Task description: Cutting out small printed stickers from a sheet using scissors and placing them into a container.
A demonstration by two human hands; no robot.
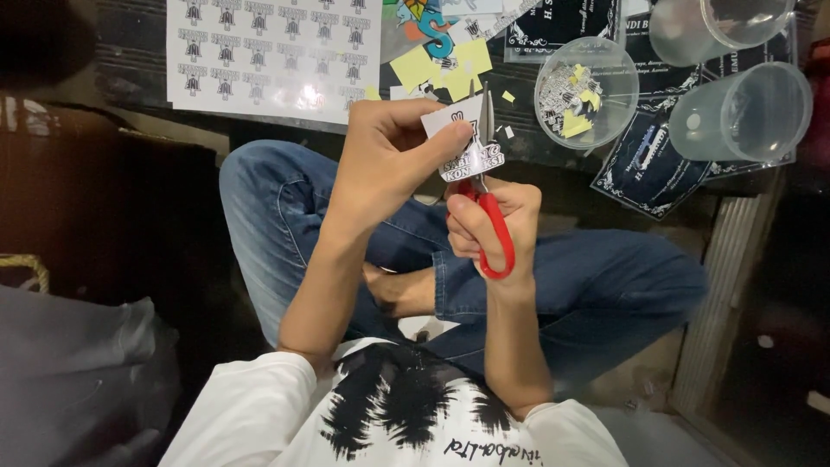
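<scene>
Left hand (pixel 385 164) pinches my thin, floppy sticker cutout (pixel 462 138) near its edge; right hand (pixel 493 225) grips red-handled scissors (pixel 488 216), blades supporting it.

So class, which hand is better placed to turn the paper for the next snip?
The left hand. It already pinches the paper cutout between thumb and fingers, while the right hand is taken up with the red-handled scissors.
</scene>
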